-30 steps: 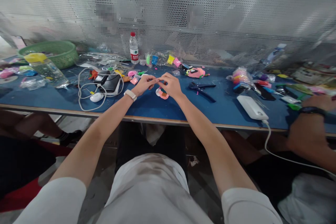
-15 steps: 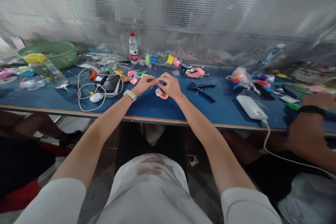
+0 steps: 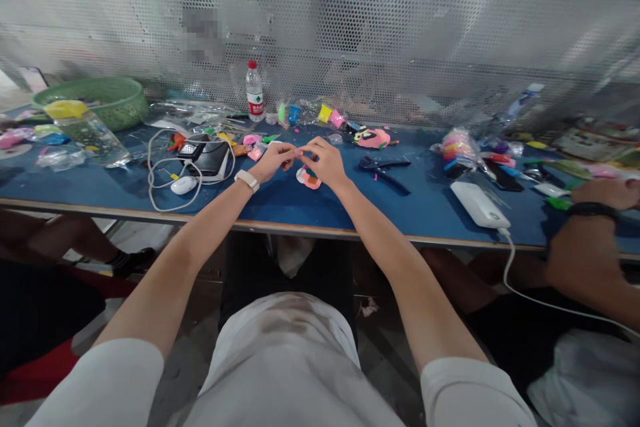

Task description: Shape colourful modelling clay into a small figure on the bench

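My left hand [image 3: 276, 161] and my right hand [image 3: 324, 161] meet at the fingertips above the blue table. Both are closed in a pinch, and a tiny pinkish bit seems to sit between them, too small to name. Just below my right hand, a pink, orange and white curved clay piece [image 3: 311, 181] lies on the table, partly covered by the fingers. Pink clay [image 3: 255, 152] rests to the left of my left hand. Dark-handled pliers [image 3: 384, 172] lie open to the right of my right hand.
A red-capped bottle [image 3: 255, 93] stands at the back. Left are a cabled black device [image 3: 213, 161], a tilted jar [image 3: 90, 137] and a green basin [image 3: 120, 107]. Right are a pink clay figure [image 3: 373, 139], a white power bank [image 3: 479, 205] and another person's hand [image 3: 607, 193].
My fingertips have shifted slightly, and the fingers of my left hand are curled a little more. At the far right, the other person's hand has moved slightly.
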Motion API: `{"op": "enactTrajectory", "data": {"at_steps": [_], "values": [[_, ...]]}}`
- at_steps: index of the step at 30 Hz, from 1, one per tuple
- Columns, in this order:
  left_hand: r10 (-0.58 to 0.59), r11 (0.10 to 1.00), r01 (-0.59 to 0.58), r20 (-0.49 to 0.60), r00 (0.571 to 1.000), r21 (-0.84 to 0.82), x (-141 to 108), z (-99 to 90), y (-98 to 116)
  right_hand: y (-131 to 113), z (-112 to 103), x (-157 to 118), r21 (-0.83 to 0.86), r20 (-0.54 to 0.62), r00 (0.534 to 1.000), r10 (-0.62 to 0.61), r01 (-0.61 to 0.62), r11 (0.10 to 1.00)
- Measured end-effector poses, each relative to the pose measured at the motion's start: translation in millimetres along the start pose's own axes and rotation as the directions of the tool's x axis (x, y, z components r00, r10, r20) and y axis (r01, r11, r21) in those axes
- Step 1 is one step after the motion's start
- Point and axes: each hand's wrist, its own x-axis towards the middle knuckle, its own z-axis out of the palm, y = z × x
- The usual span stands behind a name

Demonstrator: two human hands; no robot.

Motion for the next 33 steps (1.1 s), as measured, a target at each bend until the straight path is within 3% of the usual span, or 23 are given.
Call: {"op": "enactTrajectory", "data": {"at_steps": [29,33], "values": [[-0.012,1.000,0.012,0.043,0.999,-0.013,-0.7,1.6,-1.1,-2.2,0.0,-1.7,0.020,0.016,0.999,-0.038,0.037,0.999],[-0.032,0.998,0.033,0.035,0.999,-0.051,-1.2,2.0,1.4,-0.2,-4.7,0.0,0.097,0.053,0.998,-0.044,0.038,0.995]]}}
